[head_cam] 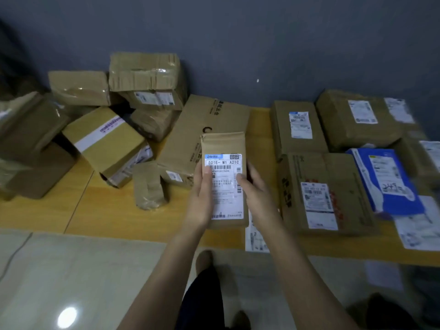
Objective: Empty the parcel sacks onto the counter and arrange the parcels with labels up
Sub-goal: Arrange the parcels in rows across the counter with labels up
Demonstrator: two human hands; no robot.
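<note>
A dark blue-grey wall [262, 32] rises behind a yellow wooden tabletop [107, 210] made of joined panels with thin seams. A small white speck [257, 80] marks the wall. Below, the pale glossy floor [83, 270] shows a bright round glare [67, 317], and a thin cable [14, 256] runs at the left.

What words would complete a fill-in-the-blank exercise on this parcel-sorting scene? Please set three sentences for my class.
1. The left hand and right hand together hold a slim brown parcel whose label faces ____.
2. Among the brown boxes arranged on the right lies one flat parcel coloured ____.
3. The jumbled heap of boxes lies to the ____ of the held parcel.

Missing words: up; blue; left.
</note>
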